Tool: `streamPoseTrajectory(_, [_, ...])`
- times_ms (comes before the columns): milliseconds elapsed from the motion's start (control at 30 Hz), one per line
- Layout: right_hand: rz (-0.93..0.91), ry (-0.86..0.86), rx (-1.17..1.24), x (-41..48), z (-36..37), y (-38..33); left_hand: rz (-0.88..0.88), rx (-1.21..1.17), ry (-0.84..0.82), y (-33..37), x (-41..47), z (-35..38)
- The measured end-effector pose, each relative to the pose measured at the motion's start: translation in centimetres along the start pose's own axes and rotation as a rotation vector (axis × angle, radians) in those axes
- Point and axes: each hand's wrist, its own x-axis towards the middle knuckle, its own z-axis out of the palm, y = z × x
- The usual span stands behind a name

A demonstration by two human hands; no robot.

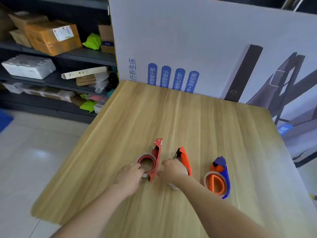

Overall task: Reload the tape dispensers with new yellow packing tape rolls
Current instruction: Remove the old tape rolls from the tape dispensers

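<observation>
So on my table I count 3 tape dispensers: 1 red, 1 orange, 1 blue. 2 hands out, my left and my right. Behind it all, 1 big printed cardboard box.

The right hand covers most of the middle orange dispenser, so its roll barely peeks out below the wrist. The left hand hides the near edge of the red dispenser's roll. Both forearms run off the bottom edge. Shelf parcels are blurred, labels unreadable.
</observation>
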Motion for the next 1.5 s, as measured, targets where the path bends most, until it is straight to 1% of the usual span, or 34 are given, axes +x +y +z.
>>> streamPoseTrajectory(33, [0.004,-0.009,0.034,0.5,0.2,-0.1,0.001,0.009,-0.013,-0.1,0.3,0.3])
streamPoseTrajectory(167, [0.062,0.017,0.170,2.0,1.3,-0.6,0.076,0.069,0.051,-0.5,1.6,1.3])
streamPoseTrajectory(333, [0.123,-0.008,0.231,3.4,2.0,-0.9,0.100,0.055,0.090,-0.7,2.7,1.5])
streamPoseTrajectory(433, [0.140,0.014,0.226,3.8,1.8,-0.8,0.129,-0.029,0.087,-0.9,2.8,0.4])
streamPoseTrajectory(500, [0.150,0.040,0.209,4.1,1.6,-0.6,0.149,-0.094,0.152,-1.7,3.0,0.0])
streamPoseTrajectory(600, [0.168,0.090,0.200,4.8,1.0,-0.8,0.108,-0.304,0.201,-3.5,3.5,-0.1])
streamPoseTrajectory(733, [0.139,0.141,0.110,5.8,0.2,-1.5,0.087,-0.434,0.181,-5.5,4.5,0.0])
streamPoseTrajectory(800, [0.139,0.135,0.094,6.4,-0.1,-1.9,0.123,-0.423,0.183,-6.4,4.6,-0.2])
streamPoseTrajectory(867, [0.139,0.120,0.066,7.0,-0.2,-2.4,0.217,-0.381,0.224,-7.0,4.7,-0.9])
streamPoseTrajectory(933, [0.133,0.113,0.026,7.4,0.0,-2.8,0.367,-0.261,0.311,-7.2,4.9,-2.0])
streamPoseTrajectory(967, [0.140,0.118,0.027,7.5,0.1,-2.9,0.398,-0.219,0.357,-7.4,5.1,-2.6])
streamPoseTrajectory(1000, [0.150,0.125,0.040,7.7,0.2,-3.1,0.384,-0.210,0.383,-7.5,5.5,-3.2])
streamPoseTrajectory(1067, [0.167,0.131,0.068,7.9,0.3,-3.3,0.273,-0.265,0.408,-8.2,6.4,-4.0])
streamPoseTrajectory(1167, [0.169,0.104,0.096,7.9,0.5,-3.6,0.048,-0.307,0.333,-10.0,7.8,-3.9])
streamPoseTrajectory(1233, [0.178,0.086,0.124,7.8,0.7,-3.8,-0.016,-0.273,0.292,-10.9,8.7,-3.5])
streamPoseTrajectory(1367, [0.198,0.104,0.159,8.0,1.1,-4.0,-0.028,-0.229,0.199,-12.0,10.7,-3.4])
streamPoseTrajectory(1433, [0.203,0.112,0.170,8.0,1.2,-4.0,-0.036,-0.219,0.116,-12.3,11.7,-3.3])
streamPoseTrajectory(1500, [0.203,0.109,0.187,7.8,1.4,-3.8,-0.022,-0.211,-0.013,-12.4,12.5,-2.7])
